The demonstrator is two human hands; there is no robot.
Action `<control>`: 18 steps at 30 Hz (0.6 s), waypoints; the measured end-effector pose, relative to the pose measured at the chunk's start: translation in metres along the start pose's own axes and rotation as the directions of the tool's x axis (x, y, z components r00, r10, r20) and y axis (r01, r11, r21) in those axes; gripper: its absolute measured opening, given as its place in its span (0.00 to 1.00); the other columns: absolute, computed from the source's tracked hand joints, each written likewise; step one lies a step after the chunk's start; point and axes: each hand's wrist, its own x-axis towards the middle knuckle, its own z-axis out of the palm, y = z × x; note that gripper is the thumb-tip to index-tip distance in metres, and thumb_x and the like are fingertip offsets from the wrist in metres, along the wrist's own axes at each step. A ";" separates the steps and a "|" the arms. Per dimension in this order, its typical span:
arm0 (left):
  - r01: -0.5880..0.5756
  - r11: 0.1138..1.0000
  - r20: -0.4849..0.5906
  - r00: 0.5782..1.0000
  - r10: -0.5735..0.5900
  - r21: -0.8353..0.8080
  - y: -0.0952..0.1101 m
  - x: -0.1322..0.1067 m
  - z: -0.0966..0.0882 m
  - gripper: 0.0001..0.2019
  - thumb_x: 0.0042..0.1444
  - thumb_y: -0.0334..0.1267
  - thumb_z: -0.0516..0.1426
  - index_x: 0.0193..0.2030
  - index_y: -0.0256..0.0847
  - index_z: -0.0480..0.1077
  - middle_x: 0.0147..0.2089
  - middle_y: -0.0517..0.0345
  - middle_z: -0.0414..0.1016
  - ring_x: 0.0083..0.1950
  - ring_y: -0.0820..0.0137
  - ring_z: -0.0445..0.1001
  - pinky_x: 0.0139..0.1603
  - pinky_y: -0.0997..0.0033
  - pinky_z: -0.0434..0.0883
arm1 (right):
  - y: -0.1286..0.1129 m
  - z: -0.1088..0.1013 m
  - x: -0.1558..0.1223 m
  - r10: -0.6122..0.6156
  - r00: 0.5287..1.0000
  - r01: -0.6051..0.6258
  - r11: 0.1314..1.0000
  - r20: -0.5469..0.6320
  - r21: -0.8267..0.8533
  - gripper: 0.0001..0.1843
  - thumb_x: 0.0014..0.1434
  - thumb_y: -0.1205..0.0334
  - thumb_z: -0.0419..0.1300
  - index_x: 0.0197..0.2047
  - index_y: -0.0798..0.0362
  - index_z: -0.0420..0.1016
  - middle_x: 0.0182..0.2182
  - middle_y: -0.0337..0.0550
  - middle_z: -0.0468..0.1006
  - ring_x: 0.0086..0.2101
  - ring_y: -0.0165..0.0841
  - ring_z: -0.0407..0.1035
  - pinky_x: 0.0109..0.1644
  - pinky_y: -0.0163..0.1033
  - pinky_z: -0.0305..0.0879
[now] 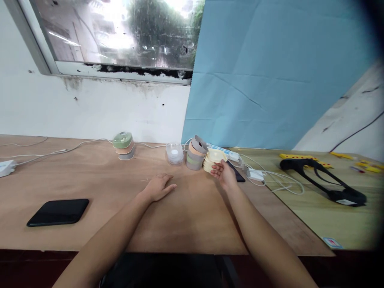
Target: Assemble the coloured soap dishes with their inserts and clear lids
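My right hand (pixel 222 174) is at a stack of cream-yellow, bowl-like pieces (pixel 216 154), its thumb at the upper rim and its fingers curled against the front side. Left of that stack, touching or nearly so, stands a pile of grey, peach and green ring-like pieces (pixel 195 160), the top grey one tilted. A clear plastic container (pixel 174 153) with something round and white in it sits further left. My left hand (pixel 159 187) lies flat on the wooden table (pixel 192 224), fingers stretched out, holding nothing. A small pile with a green lid-like top (pixel 123 140) stands back left.
A black phone (pixel 58 212) lies front left. Behind my right hand are a dark flat object (pixel 239 174), a power strip (pixel 231 154), a white adapter (pixel 255 174) and loose cables. On the right lie a black strap-like frame (pixel 324 184) and yellow pieces (pixel 372 167).
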 end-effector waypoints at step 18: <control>0.007 1.000 0.010 1.000 -0.007 0.012 -0.001 0.000 0.000 0.28 0.62 0.57 0.44 0.58 0.39 0.65 0.54 0.46 0.72 0.55 0.58 0.70 0.57 0.59 0.65 | 0.006 -0.004 0.004 -0.497 0.842 0.455 0.863 -0.211 -0.220 0.21 0.51 0.49 0.62 0.18 0.51 0.59 0.12 0.29 0.60 0.15 0.24 0.54 0.17 0.32 0.52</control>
